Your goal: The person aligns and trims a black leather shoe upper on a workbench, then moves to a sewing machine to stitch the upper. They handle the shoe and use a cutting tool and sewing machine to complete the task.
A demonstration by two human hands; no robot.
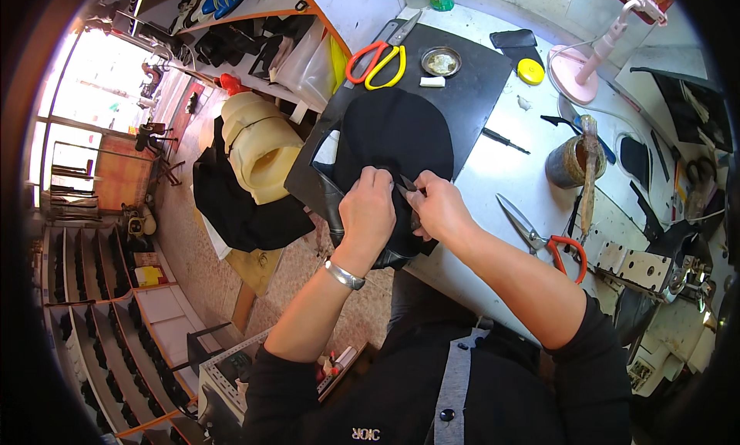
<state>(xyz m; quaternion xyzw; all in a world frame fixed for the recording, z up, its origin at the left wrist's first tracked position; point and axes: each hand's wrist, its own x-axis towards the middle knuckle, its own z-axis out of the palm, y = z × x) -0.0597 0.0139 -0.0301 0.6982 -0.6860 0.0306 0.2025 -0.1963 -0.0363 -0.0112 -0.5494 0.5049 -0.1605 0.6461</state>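
A rounded black fabric piece [397, 125] lies over the dark work mat [482, 63]. Shiny black leather-like parts [331, 202] hang along its left and lower edges. My left hand [368, 212] is closed, its fingertips pinching the fabric near the middle of its lower half. Just to the right, my right hand [439, 207] is closed around a small dark pointed tool [405, 184], whose tip is close to my left fingertips. Its exact kind is hidden by my fingers. A white patch [327, 148] shows at the fabric's left side.
Red-and-yellow-handled scissors [378, 63] and a small round dish [442, 62] rest on the mat. To the right are orange-handled scissors [539, 237], a brush pot [566, 163] and a pink lamp stand [582, 71]. A cream foam roll [262, 148] stands at left.
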